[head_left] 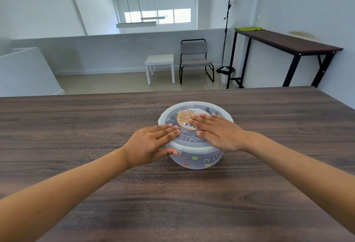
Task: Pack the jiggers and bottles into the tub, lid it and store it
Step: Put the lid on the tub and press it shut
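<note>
Tub (196,158) of translucent plastic sits on the dark wood counter (96,118), its lid (192,144) on top with a round paper label (185,119). Dark shapes show dimly through the lid beyond the fingertips. The right hand (217,131) lies flat on the lid, fingers (199,119) spread over the label, gripping nothing. The left hand (151,143) rests open on the lid's near-left edge, its thumb against the rim clip (177,150), fingers extended and not closed around anything.
</note>
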Demonstrator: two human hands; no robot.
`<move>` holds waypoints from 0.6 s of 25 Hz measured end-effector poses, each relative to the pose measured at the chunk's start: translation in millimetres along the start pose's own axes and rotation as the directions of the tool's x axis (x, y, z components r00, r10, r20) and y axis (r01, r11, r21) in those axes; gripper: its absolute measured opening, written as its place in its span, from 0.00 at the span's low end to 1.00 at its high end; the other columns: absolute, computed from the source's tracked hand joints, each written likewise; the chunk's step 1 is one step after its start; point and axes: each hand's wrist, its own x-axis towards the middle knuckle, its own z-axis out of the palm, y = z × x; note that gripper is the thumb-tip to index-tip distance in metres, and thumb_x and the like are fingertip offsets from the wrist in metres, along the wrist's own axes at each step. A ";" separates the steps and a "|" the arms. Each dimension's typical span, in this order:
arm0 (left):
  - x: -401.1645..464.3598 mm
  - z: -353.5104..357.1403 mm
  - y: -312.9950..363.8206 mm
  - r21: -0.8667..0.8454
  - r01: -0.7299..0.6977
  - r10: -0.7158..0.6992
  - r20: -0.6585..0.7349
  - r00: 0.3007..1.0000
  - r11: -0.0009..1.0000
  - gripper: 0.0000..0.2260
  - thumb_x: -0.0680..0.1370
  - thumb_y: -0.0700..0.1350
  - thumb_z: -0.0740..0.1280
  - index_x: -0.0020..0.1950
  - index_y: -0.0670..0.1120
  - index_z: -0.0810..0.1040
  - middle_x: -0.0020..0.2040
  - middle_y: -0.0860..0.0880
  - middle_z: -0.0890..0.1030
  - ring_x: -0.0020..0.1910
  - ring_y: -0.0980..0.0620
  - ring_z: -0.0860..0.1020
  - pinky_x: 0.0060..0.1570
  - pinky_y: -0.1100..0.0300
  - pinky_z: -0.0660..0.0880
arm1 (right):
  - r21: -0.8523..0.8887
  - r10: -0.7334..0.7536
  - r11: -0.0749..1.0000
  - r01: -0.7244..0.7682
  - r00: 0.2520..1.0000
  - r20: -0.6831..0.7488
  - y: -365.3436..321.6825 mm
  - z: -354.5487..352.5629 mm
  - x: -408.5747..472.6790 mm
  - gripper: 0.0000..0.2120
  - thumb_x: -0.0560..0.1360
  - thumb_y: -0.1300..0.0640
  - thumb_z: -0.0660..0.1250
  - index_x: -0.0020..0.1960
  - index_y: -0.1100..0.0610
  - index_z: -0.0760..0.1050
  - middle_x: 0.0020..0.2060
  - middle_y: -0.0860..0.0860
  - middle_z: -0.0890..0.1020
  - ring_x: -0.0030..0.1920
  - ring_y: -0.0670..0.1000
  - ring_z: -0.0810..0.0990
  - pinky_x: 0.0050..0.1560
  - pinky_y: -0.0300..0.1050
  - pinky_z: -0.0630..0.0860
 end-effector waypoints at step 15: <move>8.5 -14.0 -15.3 0.000 -0.156 0.155 0.088 0.984 0.988 0.23 0.77 0.55 0.60 0.62 0.38 0.78 0.59 0.44 0.82 0.56 0.47 0.81 0.47 0.52 0.82 | 0.012 -0.023 1.000 0.023 1.000 -0.007 -4.1 -2.1 -2.6 0.25 0.80 0.45 0.44 0.76 0.46 0.45 0.77 0.42 0.47 0.76 0.45 0.42 0.76 0.48 0.39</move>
